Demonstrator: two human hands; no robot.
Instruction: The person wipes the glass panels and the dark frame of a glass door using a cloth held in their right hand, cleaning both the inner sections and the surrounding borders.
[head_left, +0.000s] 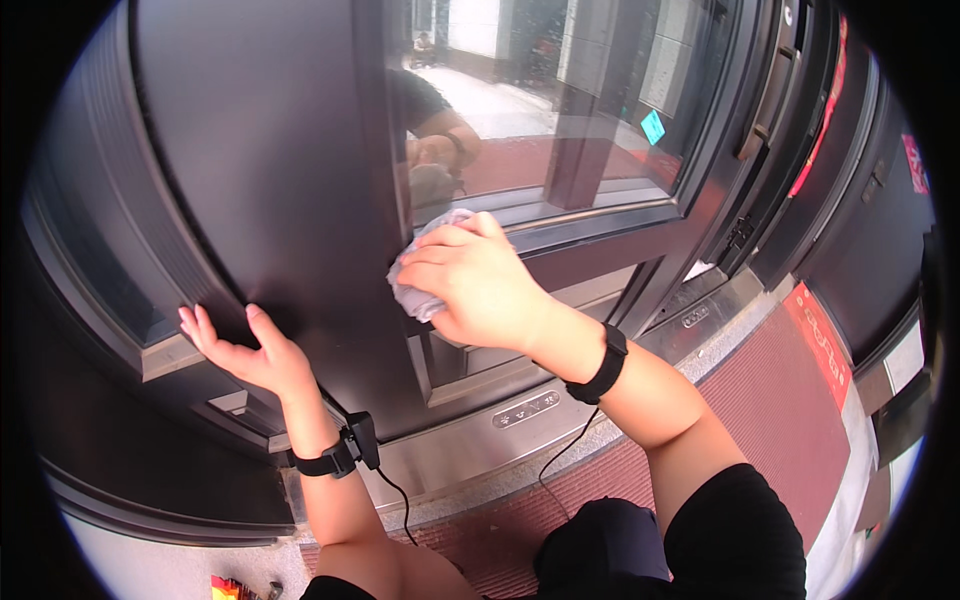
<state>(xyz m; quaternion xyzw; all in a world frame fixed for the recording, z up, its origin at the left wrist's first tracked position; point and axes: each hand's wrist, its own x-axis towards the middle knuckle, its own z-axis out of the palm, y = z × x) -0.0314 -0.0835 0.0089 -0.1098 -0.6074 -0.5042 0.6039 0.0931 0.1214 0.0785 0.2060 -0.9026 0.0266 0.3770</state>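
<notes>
My right hand (476, 281) grips a crumpled, pale greyish-purple cloth (420, 289). The cloth presses against the dark door frame (307, 187), near the lower left corner of the glass pane (517, 112). To the left, my left hand (251, 349) rests with spread fingers at the edge of the dark door panel, beside a ribbed vertical strip (161, 225). It holds nothing. The glass mirrors an arm, a red floor covering and a bright outdoor area. A small turquoise sticker (652, 127) sits on the pane at its right.
A metal threshold (450, 442) with an embossed plate (526, 409) runs below the door. Ribbed red matting (757, 420) covers the floor. A long door handle (769, 101) is at the upper right. Thin cables (555, 457) hang from my wrist straps. A colourful packet (229, 587) lies at lower left.
</notes>
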